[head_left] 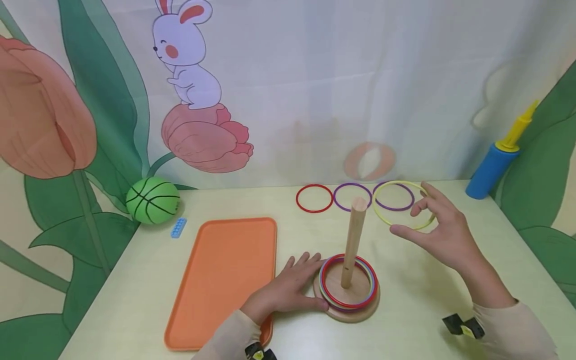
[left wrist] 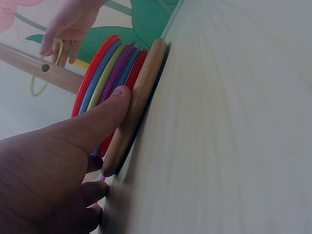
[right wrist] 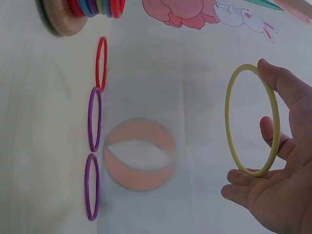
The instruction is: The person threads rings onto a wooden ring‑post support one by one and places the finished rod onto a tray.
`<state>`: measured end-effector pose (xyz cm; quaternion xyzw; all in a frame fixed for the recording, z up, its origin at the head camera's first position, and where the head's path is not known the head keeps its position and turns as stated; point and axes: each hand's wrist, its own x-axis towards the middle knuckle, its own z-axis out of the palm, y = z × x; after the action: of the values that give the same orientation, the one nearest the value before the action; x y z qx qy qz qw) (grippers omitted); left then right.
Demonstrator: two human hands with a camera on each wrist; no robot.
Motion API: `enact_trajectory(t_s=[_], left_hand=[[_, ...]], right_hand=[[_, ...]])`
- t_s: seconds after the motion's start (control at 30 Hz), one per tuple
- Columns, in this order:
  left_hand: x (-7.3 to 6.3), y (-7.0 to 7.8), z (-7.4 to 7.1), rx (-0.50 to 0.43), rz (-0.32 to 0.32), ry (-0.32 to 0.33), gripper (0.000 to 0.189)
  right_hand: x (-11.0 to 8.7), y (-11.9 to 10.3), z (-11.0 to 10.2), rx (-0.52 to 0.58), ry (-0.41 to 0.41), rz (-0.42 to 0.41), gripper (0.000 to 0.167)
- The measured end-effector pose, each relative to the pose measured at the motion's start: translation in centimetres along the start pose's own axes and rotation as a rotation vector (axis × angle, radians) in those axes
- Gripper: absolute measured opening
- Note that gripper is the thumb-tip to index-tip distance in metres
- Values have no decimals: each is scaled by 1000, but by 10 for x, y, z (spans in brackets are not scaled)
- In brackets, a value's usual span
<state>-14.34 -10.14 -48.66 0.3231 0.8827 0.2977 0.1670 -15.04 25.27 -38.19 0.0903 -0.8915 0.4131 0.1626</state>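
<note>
A wooden base with an upright peg (head_left: 355, 240) carries a stack of coloured rings (head_left: 373, 277), with red on top. At its left side my left hand (head_left: 292, 287) rests with fingers spread and fairly straight. In the left wrist view the left thumb (left wrist: 114, 100) presses against the lower rings and the rim of the wooden base (left wrist: 141, 97). Right of the peg and above the table, my right hand (head_left: 445, 235) holds a yellow ring (right wrist: 228, 117) between thumb and fingers. The ring is tilted up, and nothing else is in that hand.
Along the back lie a red ring (head_left: 297, 200) and two purple rings (head_left: 344, 184). An orange tray (head_left: 229, 275) is at the left, near a blue toy brick (head_left: 178, 228) and a green ball (head_left: 153, 200). A blue and yellow pump (head_left: 492, 167) stands at the back right.
</note>
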Motion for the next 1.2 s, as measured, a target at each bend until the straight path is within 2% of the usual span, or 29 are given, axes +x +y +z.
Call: enact_trajectory(t_s=[0.4, 0.77, 0.93, 1.2], left_hand=[[1, 1, -1, 23, 5, 2, 98], [0, 2, 1, 26, -1, 5, 98], [0, 1, 2, 19, -4, -3, 99], [1, 0, 1, 30, 4, 2, 98]], right_hand=[[-3, -20, -4, 118, 21, -79, 43], [-5, -31, -8, 125, 54, -105, 45], [-5, -39, -11, 199, 65, -119, 45], [-1, -54, -17, 267, 93, -187, 47]])
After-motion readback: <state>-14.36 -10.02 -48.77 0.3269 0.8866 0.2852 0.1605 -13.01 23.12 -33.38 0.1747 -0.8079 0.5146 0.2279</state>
